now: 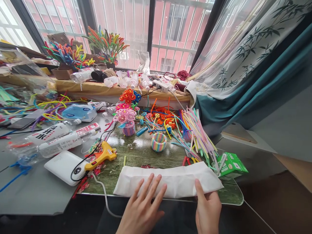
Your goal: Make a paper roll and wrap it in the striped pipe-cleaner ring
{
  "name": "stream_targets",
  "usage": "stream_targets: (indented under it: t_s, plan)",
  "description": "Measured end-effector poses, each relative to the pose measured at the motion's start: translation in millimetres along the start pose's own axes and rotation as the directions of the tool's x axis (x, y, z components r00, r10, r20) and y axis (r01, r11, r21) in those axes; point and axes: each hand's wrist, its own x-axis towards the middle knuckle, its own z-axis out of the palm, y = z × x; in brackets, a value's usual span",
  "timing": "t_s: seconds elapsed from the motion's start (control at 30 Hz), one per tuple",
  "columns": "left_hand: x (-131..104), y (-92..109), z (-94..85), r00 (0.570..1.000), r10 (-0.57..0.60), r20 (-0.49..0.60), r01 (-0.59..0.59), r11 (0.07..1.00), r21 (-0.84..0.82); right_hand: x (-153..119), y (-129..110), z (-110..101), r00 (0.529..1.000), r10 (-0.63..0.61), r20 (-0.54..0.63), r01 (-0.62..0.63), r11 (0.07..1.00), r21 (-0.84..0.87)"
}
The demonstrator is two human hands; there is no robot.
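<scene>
A folded white sheet (170, 183), paper or thin cloth, lies lengthwise along the front edge of the green table. My left hand (143, 203) rests on its left half, fingers spread and stretched out. At the right end my right hand (207, 206) pinches the sheet, thumb on top and the other fingers tucked underneath. Behind it stands a small round striped pot (158, 143) in pastel colours. Further back, a striped pot holds pink, red and orange pipe-cleaner flowers (125, 113).
A yellow glue gun (102, 156) lies against a white power bank (67, 167), its cord looping around. Plastic bottles (65, 143) are on the left. Bundled pipe cleaners (197, 130) and a green box (231, 165) sit at the right. A white cable (104, 195) hangs over the front edge.
</scene>
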Motion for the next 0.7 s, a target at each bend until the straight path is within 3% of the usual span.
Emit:
stream_targets:
  t_s: [0.1, 0.3, 0.7]
  plan:
    - [1.3, 6.8, 8.2, 0.999, 0.022, 0.049, -0.021, 1.000, -0.018, -3.9, -4.1, 1.5, 0.999, 0.014, 0.048, -0.016, 0.999, 0.036]
    - [-1.6, -6.6, 18.7, 0.995, -0.002, 0.104, 0.019, 0.986, -0.166, -7.0, -0.5, 3.2, 0.970, 0.018, 0.241, -0.021, 1.000, 0.009]
    - [11.4, -31.6, 15.3, 0.973, 0.077, 0.218, 0.005, 0.936, -0.353, -6.6, 10.9, 3.9, 0.993, -0.011, 0.118, 0.014, 1.000, -0.017]
